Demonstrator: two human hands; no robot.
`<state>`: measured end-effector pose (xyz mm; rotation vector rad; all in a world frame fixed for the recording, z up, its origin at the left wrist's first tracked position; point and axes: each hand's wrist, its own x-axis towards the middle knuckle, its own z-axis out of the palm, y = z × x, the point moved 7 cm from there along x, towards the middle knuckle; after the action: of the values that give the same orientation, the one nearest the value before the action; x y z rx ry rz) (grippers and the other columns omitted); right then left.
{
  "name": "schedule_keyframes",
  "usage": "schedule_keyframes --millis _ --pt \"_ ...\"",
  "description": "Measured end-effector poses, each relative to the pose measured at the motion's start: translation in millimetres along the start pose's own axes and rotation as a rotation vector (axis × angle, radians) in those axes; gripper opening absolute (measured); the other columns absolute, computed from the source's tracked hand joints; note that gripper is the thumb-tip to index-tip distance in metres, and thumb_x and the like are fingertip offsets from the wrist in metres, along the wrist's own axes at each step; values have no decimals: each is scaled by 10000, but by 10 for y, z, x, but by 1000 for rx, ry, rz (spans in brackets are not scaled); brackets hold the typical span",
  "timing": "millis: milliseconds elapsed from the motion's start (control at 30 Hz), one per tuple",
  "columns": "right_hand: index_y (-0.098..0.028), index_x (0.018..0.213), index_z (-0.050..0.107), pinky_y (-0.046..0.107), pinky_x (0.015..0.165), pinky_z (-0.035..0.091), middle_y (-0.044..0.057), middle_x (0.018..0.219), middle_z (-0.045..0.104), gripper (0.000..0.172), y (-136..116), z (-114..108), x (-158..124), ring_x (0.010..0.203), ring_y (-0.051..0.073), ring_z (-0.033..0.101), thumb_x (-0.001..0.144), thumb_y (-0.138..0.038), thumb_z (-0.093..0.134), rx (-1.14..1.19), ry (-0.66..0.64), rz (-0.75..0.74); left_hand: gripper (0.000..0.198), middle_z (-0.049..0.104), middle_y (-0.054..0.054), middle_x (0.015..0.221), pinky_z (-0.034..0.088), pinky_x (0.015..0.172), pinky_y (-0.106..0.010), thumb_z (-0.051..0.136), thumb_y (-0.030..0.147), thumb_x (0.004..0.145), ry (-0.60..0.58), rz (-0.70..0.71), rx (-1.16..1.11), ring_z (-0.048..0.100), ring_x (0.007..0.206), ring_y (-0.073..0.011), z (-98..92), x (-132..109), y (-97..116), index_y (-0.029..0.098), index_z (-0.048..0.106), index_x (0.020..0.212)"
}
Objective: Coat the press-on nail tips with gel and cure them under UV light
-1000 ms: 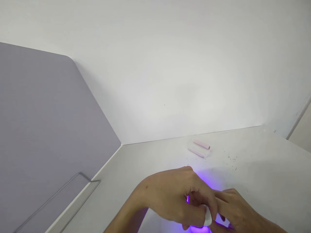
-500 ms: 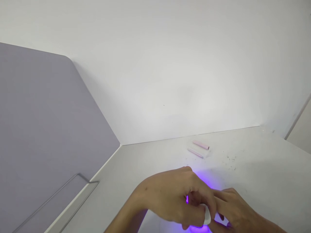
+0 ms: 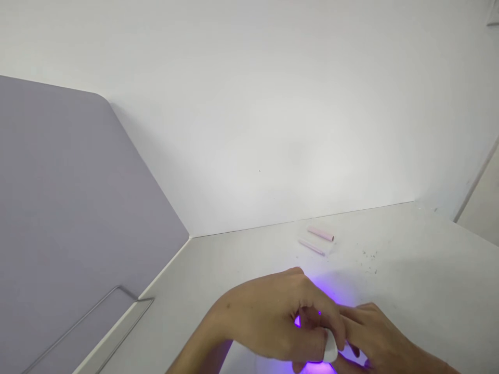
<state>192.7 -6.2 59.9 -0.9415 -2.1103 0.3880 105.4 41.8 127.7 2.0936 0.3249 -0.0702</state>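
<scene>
Left hand point(image 3: 273, 322) grips a purple-glowing device point(image 3: 330, 347) against right hand point(image 3: 378, 340).

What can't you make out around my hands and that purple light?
Small white lamp, head view: mostly covered by the left hand; shape unclear.
Right hand, head view: cut off by the bottom edge; its grip is hidden.
Two pink sticks, head view: too small to identify.

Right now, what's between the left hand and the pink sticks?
Only bare white table, lit purple near the hand, in the head view. The left hand grips a small white lamp; the pink sticks lie farther back, untouched.
</scene>
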Motion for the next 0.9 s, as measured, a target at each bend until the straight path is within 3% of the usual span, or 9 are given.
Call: schedule_keyframes --millis 267,400,633,900 --pt "-255 1066 650 181 504 420 -27 806 734 263 -42 -41 50 492 87 552 895 -121 502 -4 -27 -14 344 587 37 567 472 574 -111 573 -42 726 -14 -21 -28 597 519 -66 16 12 -16 111 769 963" --pt "-265 1072 659 194 529 454 -28 791 747 256 -76 -61 54 518 107 621 912 -144 501 -26 -3 -16 353 586 43 573 481 578 -118 573 -50 712 -19 -23 -40 599 511 -66 21 18 -25 117 771 951" --pt "-276 975 680 197 551 495 -43 762 752 218 -136 -142 49 553 129 657 887 -129 546 -69 -7 46 335 592 37 563 484 568 -127 604 -37 714 4 10 -35 597 513 -79 13 13 -24 139 776 942" --pt "-243 923 670 212 577 488 -18 818 767 206 -72 -71 53 589 129 674 896 -134 496 15 -34 30 331 592 31 574 483 593 -112 595 -56 725 -11 55 -15 596 513 -63 12 23 25 92 774 961"
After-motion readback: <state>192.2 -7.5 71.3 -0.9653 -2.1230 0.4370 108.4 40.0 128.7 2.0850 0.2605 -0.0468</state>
